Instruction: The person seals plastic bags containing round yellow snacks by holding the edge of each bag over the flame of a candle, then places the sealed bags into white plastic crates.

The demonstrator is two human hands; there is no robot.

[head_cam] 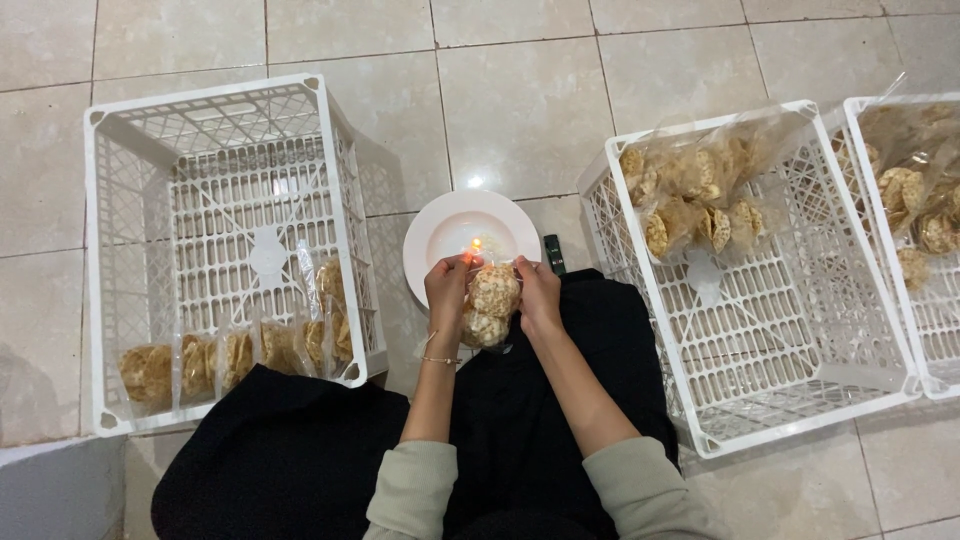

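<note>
While the person sits on the tiled floor (pixel 520 90) with legs folded under dark cloth, both hands are closed round a clear bag of round crackers (pixel 490 303), holding it just over the near rim of a white plate (pixel 440 225). The left hand (pixel 447 290) pinches the bag's upper left side, thumb and fingers shut on the plastic; the right hand (pixel 538 293) grips the other side the same way. A small flame (pixel 476 244) burns on the plate, right at the bag's top edge, so I judge the mouth of the bag is being sealed by heat.

To do this well, I would say the open edge needs to be drawn taut and flat between the two hands, and only that edge should brush the flame, passed along steadily so the plastic fuses without scorching through. The fingers sit very close to the fire, and a grip a little lower would be safer. The crackers should stay settled low in the bag, away from the heat.

A dark lighter-like object (pixel 554 254) lies beside the plate. The white crate on the left (pixel 330 130) holds a row of bags (pixel 235 355) along its near side; the crate on the right (pixel 800 390) holds loose-topped bags (pixel 690 195) at its far end, with another crate (pixel 935 340) beyond.
</note>
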